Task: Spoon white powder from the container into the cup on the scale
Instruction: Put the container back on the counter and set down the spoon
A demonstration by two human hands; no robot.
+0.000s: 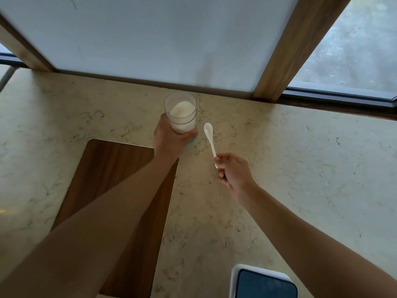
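Observation:
A clear plastic container [181, 112] partly filled with white powder is near the back wall of the counter, lidless and tilted slightly. My left hand [169, 139] wraps around its lower part; something blue shows just under the hand. My right hand [233, 172] pinches the end of a white spoon [210, 138] by its handle, the empty bowl pointing toward the container, a short way to its right. At the bottom edge lies a white-framed scale [263, 281] with a dark blue top. No cup is visible on it.
The marbled beige counter [300, 168] runs to a white back panel with wooden posts and a window at the right. A wooden inset board [107, 168] lies under my left forearm.

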